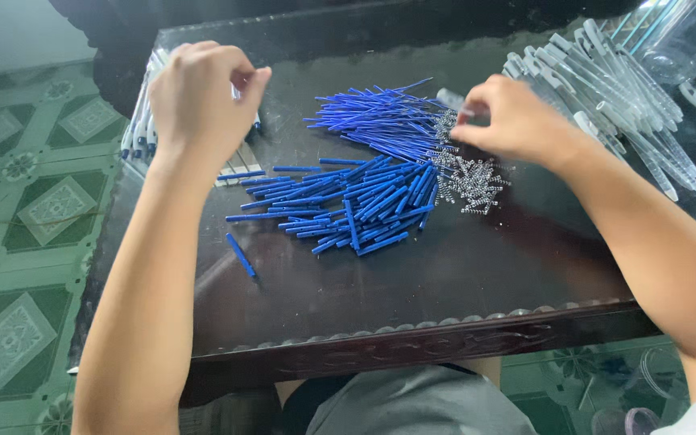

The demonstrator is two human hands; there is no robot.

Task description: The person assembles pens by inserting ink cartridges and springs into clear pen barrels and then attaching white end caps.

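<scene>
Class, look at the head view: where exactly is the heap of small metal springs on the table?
The small metal springs lie right of centre on the dark table, against the right edge of the blue refill pile, just below the right hand.

Bare forearms (grey shorts below)

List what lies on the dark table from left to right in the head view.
Assembled pens under the left hand → lone blue refill → pile of blue refills → small metal springs by the right hand → clear pen barrels.
</scene>
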